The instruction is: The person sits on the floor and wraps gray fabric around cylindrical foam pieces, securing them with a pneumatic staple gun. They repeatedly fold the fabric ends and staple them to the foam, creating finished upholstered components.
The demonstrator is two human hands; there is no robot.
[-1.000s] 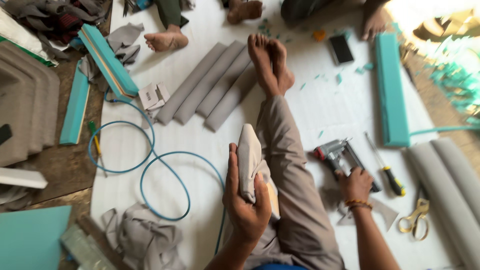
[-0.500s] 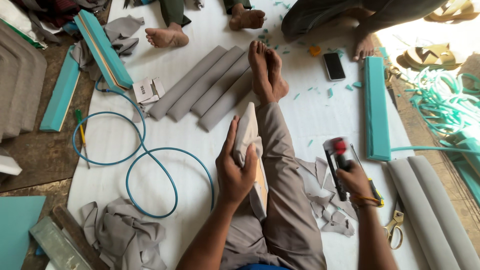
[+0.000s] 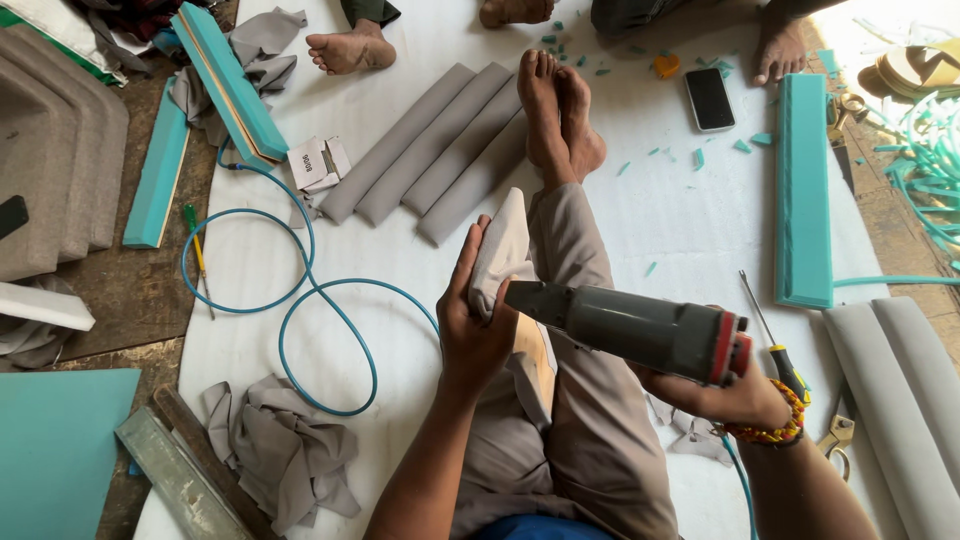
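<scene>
Hands first: the left hand (image 3: 478, 325) is gripping a fabric-wrapped panel (image 3: 502, 255) upright on the lap, fingers curled and pressed tight against its pale grey cover. The right hand (image 3: 735, 395) is wrapping around a grey pneumatic stapler (image 3: 630, 328), which a second ago was lying on the white floor sheet (image 3: 690, 220) and is now hanging level with its nose touching the panel's edge; to me that looks like fastening the cover. Its fingers are sitting under the tool, so I cannot tell whether one is on the trigger. The stapler is hiding the panel's lower part. Beside the leg a blue air hose (image 3: 300, 300) is looping, and farther off grey padded rolls (image 3: 430, 150), a teal strip (image 3: 803, 190) and a dark phone (image 3: 710, 98) are lying. Other people's bare feet (image 3: 345, 50) are being cut off by the top edge.
</scene>
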